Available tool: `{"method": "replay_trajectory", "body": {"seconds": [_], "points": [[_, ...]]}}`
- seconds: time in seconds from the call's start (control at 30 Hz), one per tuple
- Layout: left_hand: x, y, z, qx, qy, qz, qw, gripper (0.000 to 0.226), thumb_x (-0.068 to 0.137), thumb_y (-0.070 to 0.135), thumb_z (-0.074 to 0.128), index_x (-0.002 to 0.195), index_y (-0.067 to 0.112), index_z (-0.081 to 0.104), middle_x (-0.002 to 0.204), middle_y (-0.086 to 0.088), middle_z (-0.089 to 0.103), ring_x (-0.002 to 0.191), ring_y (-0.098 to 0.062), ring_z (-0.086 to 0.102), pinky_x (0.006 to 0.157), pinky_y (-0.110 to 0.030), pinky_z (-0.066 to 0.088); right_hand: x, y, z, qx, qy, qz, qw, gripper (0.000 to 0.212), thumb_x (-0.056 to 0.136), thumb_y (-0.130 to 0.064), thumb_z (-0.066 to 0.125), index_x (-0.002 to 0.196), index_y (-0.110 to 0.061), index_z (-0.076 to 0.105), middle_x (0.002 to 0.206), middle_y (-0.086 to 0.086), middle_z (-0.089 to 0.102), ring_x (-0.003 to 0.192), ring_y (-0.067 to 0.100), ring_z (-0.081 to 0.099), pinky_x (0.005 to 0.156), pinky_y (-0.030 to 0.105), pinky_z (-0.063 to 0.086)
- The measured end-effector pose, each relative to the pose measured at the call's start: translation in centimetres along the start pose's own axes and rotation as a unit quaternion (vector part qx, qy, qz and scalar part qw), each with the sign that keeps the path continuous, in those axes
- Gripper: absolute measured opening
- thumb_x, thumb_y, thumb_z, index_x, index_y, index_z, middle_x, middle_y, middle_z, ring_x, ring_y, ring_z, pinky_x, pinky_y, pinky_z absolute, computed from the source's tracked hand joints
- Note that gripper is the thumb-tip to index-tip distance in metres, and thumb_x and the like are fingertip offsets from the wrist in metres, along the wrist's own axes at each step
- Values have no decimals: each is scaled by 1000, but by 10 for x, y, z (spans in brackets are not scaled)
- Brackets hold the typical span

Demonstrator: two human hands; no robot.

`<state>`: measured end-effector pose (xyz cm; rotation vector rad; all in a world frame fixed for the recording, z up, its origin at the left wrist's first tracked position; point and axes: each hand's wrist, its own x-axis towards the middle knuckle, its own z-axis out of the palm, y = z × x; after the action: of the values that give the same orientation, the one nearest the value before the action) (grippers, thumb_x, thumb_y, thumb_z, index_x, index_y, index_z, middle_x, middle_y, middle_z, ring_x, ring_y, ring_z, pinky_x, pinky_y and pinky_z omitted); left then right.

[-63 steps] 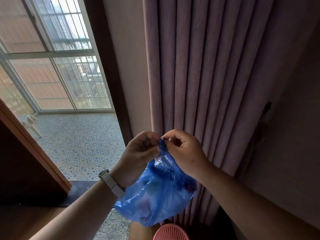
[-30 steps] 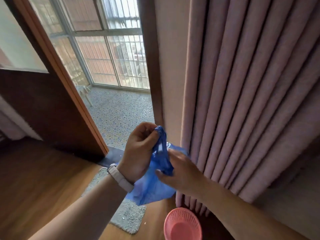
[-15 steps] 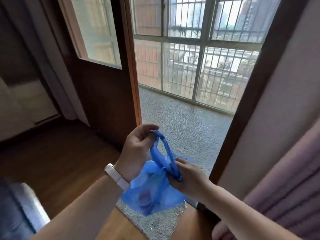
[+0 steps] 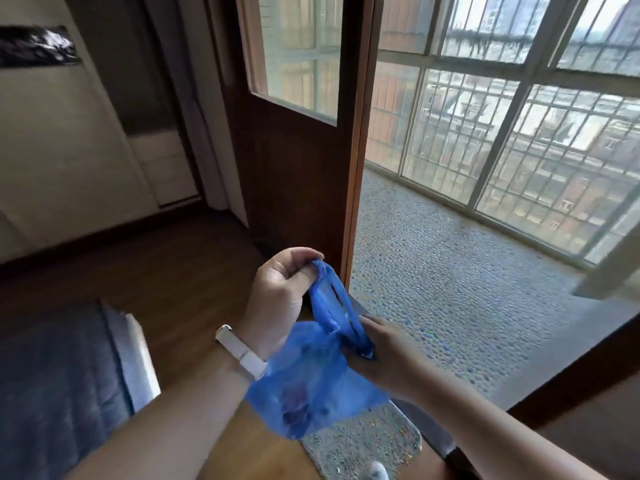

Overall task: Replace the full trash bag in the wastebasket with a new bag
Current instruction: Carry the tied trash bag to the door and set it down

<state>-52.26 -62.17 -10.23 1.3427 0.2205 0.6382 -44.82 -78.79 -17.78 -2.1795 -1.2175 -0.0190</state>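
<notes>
- Left hand (image 4: pixel 277 296), fingers curled tight, pinches the top of the blue trash bag (image 4: pixel 311 386) handle loop.
- Right hand (image 4: pixel 384 358), below it, clamps the loop's base; the bag's body hangs beneath.

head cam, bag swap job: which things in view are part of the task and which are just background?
Part of the job:
- blue trash bag, off the floor
- left hand, pinching the bag's handle loops
- right hand, gripping the bag's neck

Background:
- wooden door, standing open
- barred balcony windows
- speckled mat
- white wristband

No wastebasket shows.
</notes>
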Motion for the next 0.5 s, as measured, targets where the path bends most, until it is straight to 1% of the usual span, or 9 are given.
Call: {"method": "replay_trajectory", "body": {"seconds": [0.07, 0.13, 0.2, 0.27, 0.33, 0.43, 0.5], "points": [[22, -4, -10, 16, 14, 5, 1000, 28, 89, -5, 55, 83, 18, 69, 74, 5, 68, 72, -7, 61, 67, -17, 49, 27, 10, 9, 17, -9, -22, 1000, 21, 79, -32, 60, 85, -11, 60, 81, -7, 54, 74, 12, 49, 56, 24, 34], [47, -8, -18, 32, 32, 8, 999, 26, 86, 1, 59, 79, 23, 71, 74, 6, 67, 73, -7, 61, 68, -19, 50, 59, 22, 17, 45, -24, -46, 998, 24, 80, -33, 58, 89, -12, 62, 86, -7, 57, 75, 10, 53, 60, 22, 38], [73, -12, -22, 44, 56, 7, 997, 19, 80, 10, 61, 77, 26, 71, 74, 6, 67, 73, -8, 60, 69, -20, 50, 94, 37, 23, 72, -38, -72, 994, 26, 79, -35, 55, 86, -11, 60, 86, -7, 55, 75, 13, 55, 63, 28, 44], [100, -14, -24, 53, 77, 2, 996, 17, 78, 14, 60, 77, 27, 71, 75, 6, 66, 75, -9, 60, 72, -22, 50, 128, 53, 26, 78, -48, -96, 991, 26, 78, -37, 54, 80, -11, 55, 82, -8, 51, 71, 19, 54, 61, 33, 44], [128, -15, -26, 61, 98, -8, 993, 15, 78, 15, 60, 77, 27, 71, 76, 6, 66, 75, -9, 60, 74, -24, 49, 162, 69, 26, 76, -53, -111, 989, 28, 78, -40, 53, 76, -12, 50, 79, -6, 49, 69, 22, 51, 58, 34, 42], [164, -16, -28, 73, 137, -3, 988, 15, 79, 13, 61, 78, 24, 70, 75, 5, 67, 75, -9, 61, 70, -21, 50, 210, 93, 25, 80, -64, -145, 984, 28, 78, -41, 54, 74, -14, 46, 78, -7, 47, 69, 20, 48, 57, 35, 41], [182, -17, -30, 85, 160, 7, 983, 17, 84, 6, 60, 81, 21, 68, 75, 6, 67, 75, -8, 62, 70, -20, 51, 241, 102, 27, 91, -71, -168, 979, 26, 77, -37, 58, 75, -15, 46, 78, -11, 44, 68, 16, 47, 58, 30, 37]]}}
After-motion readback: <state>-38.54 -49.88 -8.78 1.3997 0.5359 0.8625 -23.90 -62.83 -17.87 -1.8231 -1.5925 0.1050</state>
